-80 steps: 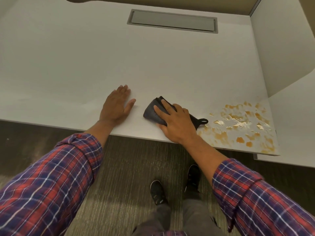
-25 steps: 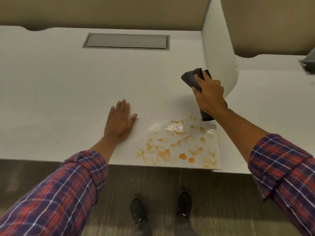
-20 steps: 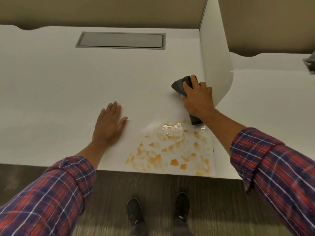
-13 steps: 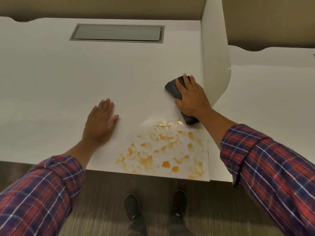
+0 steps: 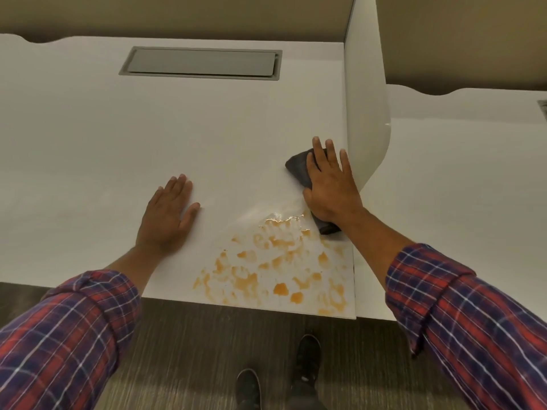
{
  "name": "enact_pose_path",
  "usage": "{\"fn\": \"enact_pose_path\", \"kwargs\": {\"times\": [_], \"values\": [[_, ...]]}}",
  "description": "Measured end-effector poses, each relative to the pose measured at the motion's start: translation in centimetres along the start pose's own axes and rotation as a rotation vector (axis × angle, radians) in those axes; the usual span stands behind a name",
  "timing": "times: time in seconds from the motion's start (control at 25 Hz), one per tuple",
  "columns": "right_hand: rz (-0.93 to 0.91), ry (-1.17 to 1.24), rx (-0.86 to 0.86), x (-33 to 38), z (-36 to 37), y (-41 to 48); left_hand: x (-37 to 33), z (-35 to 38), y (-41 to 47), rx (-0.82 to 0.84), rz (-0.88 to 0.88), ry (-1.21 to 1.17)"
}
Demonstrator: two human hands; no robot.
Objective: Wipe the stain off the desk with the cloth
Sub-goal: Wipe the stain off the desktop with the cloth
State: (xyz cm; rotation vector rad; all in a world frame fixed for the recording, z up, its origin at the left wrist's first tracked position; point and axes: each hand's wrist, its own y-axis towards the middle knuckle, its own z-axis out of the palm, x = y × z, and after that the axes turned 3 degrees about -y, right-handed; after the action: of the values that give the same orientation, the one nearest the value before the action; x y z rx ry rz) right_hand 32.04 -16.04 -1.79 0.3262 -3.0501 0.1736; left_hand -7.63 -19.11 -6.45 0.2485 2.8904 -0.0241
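Note:
An orange stain (image 5: 278, 264) of blotches and smears covers the near right corner of the white desk (image 5: 148, 137). A dark grey cloth (image 5: 299, 168) lies flat on the desk just beyond the stain's far right edge. My right hand (image 5: 330, 184) presses down on the cloth with fingers spread, and most of the cloth is hidden under the palm. My left hand (image 5: 167, 217) rests flat and empty on the desk to the left of the stain.
A white divider panel (image 5: 365, 113) stands upright right beside my right hand. A grey cable hatch (image 5: 201, 63) is set into the desk at the back. Another desk (image 5: 461, 179) continues to the right. My shoes (image 5: 305, 359) stand on the carpet below.
My right hand carried the cloth from left of the stain to beyond it, lowered it onto the desk and now presses it flat near the stain's far edge. My left hand stayed put.

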Motion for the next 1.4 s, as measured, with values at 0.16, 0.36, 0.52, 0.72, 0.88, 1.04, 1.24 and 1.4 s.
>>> {"fn": "enact_pose_path", "kwargs": {"times": [0.16,0.36,0.52,0.72,0.88,1.04,1.24,1.4], "values": [[0.001,0.219,0.038,-0.3,-0.1,0.1,0.2,0.0,0.1,0.011,0.003,-0.001],[0.0,0.217,-0.034,0.9,1.5,-6.2,-0.4,-0.3,0.0,0.014,-0.006,-0.016],[0.033,0.148,-0.047,1.0,1.4,-5.6,-0.6,-0.6,0.0,0.021,0.004,-0.021],[0.107,0.193,-0.058,1.7,1.5,-5.7,-0.4,-0.5,-0.2,0.009,0.016,-0.026],[0.149,0.222,-0.093,3.9,2.6,-11.3,0.0,-0.2,0.0,0.007,0.036,-0.01],[0.199,0.19,-0.086,4.1,2.8,-11.8,0.2,0.0,0.1,-0.006,0.041,-0.013],[0.265,0.192,-0.092,3.0,2.1,-8.7,0.4,0.2,0.1,0.001,0.043,-0.009],[0.293,0.237,-0.109,4.9,3.4,-13.4,0.3,0.0,0.2,0.009,0.049,-0.007]]}}
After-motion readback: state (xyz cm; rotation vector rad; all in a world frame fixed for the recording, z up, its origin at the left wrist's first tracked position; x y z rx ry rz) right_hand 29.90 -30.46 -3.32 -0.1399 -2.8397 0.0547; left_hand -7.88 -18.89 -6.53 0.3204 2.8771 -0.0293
